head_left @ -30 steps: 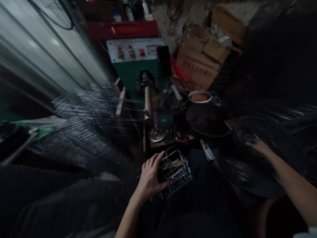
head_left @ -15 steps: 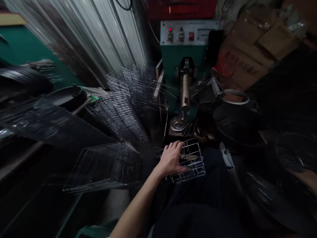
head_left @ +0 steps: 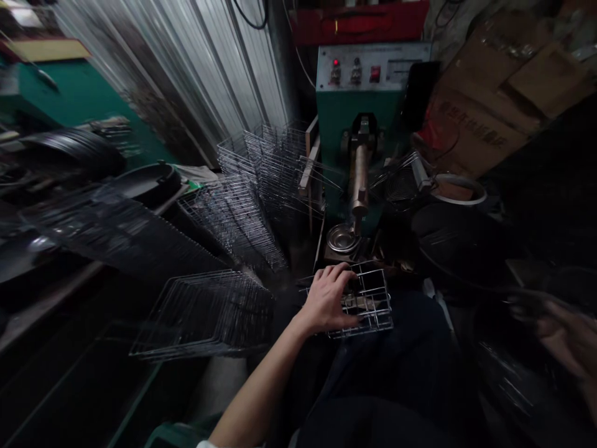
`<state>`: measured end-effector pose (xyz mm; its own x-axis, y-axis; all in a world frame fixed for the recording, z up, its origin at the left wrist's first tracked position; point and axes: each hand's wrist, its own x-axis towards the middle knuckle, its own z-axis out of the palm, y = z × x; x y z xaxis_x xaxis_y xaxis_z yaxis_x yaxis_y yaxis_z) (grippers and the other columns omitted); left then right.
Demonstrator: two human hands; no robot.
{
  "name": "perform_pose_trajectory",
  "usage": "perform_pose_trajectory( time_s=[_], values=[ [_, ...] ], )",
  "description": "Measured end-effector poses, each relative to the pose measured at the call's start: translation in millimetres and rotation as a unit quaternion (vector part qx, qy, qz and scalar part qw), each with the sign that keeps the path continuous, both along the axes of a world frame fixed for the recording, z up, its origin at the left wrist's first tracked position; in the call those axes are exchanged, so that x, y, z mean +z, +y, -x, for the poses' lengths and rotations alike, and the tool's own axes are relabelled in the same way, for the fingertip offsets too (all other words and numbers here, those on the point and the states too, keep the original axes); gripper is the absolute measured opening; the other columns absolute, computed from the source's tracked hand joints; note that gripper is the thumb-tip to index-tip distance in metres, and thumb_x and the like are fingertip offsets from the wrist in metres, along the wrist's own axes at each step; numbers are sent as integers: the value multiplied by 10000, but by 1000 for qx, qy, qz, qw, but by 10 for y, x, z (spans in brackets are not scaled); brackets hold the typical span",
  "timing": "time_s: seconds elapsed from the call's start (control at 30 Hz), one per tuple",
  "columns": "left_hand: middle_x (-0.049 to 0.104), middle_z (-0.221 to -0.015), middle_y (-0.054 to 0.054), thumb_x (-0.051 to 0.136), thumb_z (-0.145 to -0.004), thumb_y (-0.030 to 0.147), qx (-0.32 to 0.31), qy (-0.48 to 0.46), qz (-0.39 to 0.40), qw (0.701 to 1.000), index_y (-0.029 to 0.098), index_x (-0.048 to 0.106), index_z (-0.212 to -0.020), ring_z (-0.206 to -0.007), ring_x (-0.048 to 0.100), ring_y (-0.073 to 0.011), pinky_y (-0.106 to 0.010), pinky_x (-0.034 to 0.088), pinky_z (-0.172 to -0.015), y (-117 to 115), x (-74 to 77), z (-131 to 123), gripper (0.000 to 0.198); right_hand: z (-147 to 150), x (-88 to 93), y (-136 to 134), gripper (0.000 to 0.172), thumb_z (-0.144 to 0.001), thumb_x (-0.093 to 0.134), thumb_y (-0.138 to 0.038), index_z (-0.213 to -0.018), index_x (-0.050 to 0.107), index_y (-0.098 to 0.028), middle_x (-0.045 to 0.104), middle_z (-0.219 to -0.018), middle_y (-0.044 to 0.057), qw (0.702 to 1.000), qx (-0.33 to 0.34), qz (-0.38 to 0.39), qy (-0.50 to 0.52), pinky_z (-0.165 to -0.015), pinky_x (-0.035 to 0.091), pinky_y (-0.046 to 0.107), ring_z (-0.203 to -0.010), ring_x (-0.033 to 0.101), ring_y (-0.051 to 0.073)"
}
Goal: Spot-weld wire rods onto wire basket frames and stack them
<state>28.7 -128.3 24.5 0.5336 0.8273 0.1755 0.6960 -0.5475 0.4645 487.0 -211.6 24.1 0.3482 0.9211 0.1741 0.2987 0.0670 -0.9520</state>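
Note:
My left hand [head_left: 328, 300] grips a small wire grid rack [head_left: 373, 295] from above, fingers over its far side and thumb along its near side. The rack lies over my dark-clothed lap, just in front of a green machine [head_left: 317, 205] with a downward metal arm [head_left: 360, 177]. At the right edge, my right hand [head_left: 562, 336] is dim and smeared by motion. A dark thin shape reaches from near its fingers toward the left; I cannot make out what it is.
Nested wire racks [head_left: 209, 314] stand in stacks on my left. Beneath the machine arm sits a small round metal dish [head_left: 342, 238]. A dark round container [head_left: 457, 239] and a white-rimmed bucket [head_left: 459, 190] are on the right, below a cardboard box [head_left: 480, 130].
My right hand has come further into view at the right edge, moving left. My left hand keeps its grip on the rack. The whole view has shifted slightly.

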Motion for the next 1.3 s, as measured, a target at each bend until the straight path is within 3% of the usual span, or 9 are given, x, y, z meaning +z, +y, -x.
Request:
perform_pose_trajectory(
  time_s=[0.07,0.13,0.23,0.37,0.47,0.7,0.93,1.13,1.3],
  values=[
    [477,-1459,-134,845,-551,464,8,6,-35,999,228,529,-1258,-1313,444,-348,-500,340,-1101,96,56,16,810,531,137,71,387,-770,784,-563,-998,807,-252,734,-1091,235,986,104,93,94,-752,565,467,-925,737,333],
    [475,-1460,-140,832,-562,474,20,14,-60,998,224,534,-1255,-1312,437,-358,-516,317,-1113,214,56,37,795,1046,222,177,361,-876,700,-487,-1153,748,-261,737,-1124,176,972,171,144,72,-860,574,456,-994,725,320],
    [486,-1445,-141,826,-564,502,38,25,-72,996,217,540,-1252,-1302,441,-368,-536,298,-1123,395,-44,69,798,1637,158,447,249,-926,648,-427,-1079,753,-261,743,-1079,80,951,293,79,-62,-917,556,379,-1022,704,263],
    [490,-1438,-153,829,-549,477,44,40,-59,996,202,545,-1242,-1290,453,-368,-537,315,-1110,564,-238,105,799,2047,-195,880,183,-981,578,-312,-1074,726,-256,725,-1030,47,929,343,-23,-139,-877,544,323,-973,690,203],
    [489,-1436,-157,821,-550,447,43,42,-40,997,200,540,-1245,-1296,451,-364,-526,340,-1092,646,-339,147,789,2160,-382,1036,194,-985,562,-235,-1120,700,-252,706,-1015,51,923,340,-78,-159,-853,544,320,-952,678,193],
    [479,-1449,-154,797,-558,372,53,22,-2,998,213,520,-1255,-1313,443,-355,-501,347,-1083,838,-432,251,767,2194,-367,1043,244,-985,551,-181,-1176,673,-272,700,-1007,41,930,329,-89,-137,-818,560,303,-926,678,182],
    [473,-1446,-152,783,-559,358,42,9,6,999,205,531,-1244,-1294,450,-364,-532,324,-1098,914,-438,202,746,2334,-598,1315,264,-988,543,-197,-1202,684,-262,717,-1014,62,931,286,-140,-180,-839,591,354,-960,682,209],
    [449,-1469,-154,777,-558,347,40,-2,23,999,208,521,-1256,-1329,422,-381,-575,273,-1140,906,-468,187,757,2352,-753,1238,566,-969,501,-67,-1474,487,-322,691,-1238,61,901,300,-184,-253,-941,583,382,-1137,645,207],
    [411,-1507,-140,770,-567,305,34,-2,27,999,221,499,-1282,-1372,378,-373,-583,215,-1179,849,-494,196,769,2358,-819,1143,568,-954,528,-44,-1453,510,-313,698,-1236,63,908,285,-200,-232,-955,579,387,-1132,663,208]
  ],
)
